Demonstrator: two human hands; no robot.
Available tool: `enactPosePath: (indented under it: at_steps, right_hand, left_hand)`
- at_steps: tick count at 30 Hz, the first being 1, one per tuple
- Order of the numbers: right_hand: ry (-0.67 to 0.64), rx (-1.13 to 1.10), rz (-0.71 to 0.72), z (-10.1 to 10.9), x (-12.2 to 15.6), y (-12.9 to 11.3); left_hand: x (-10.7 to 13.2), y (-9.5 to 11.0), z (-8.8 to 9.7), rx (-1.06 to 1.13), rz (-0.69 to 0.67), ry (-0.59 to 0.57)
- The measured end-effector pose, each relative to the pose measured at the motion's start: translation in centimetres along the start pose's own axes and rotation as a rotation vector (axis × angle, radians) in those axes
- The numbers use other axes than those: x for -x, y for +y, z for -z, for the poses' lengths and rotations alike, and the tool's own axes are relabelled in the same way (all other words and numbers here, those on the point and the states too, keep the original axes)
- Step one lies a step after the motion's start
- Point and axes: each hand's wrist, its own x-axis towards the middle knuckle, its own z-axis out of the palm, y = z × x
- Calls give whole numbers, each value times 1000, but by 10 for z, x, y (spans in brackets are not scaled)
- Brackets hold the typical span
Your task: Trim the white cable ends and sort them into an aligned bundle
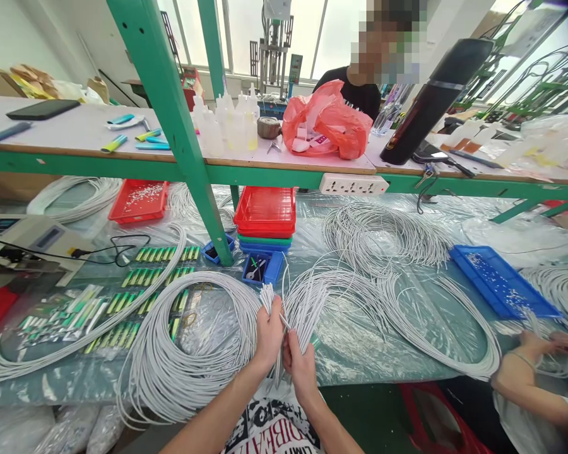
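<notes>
My left hand [269, 333] is closed round a bunch of white cable ends [267, 295] that stick up above its fingers. My right hand [299, 366] sits just below and to the right, closed on more of the same white cables [307, 309], which fan up and to the right. A large coil of white cable [189, 353] lies on the plastic-covered table [360, 359] to the left of my hands. Another loose coil [435, 328] spreads out to the right.
A green shelf post [189, 164] rises ahead of my hands. Stacked red trays [265, 211], small blue bins [262, 268] and a blue tray [499, 280] stand on the table. One person sits behind the shelf; another person's arm [530, 378] rests at the right.
</notes>
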Motion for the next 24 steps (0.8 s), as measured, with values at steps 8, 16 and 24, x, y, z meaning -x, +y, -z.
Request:
enactPosePath:
  at_steps: [8, 16, 24]
  right_hand:
    - [28, -42, 18, 0, 0, -15]
    - [136, -133, 42, 6, -14, -24]
    - [9, -293, 11, 38, -30, -48]
  left_hand:
    - [4, 11, 1, 11, -57, -62]
    - [6, 25, 6, 377, 99, -187]
    - [-40, 67, 73, 251, -27, -70]
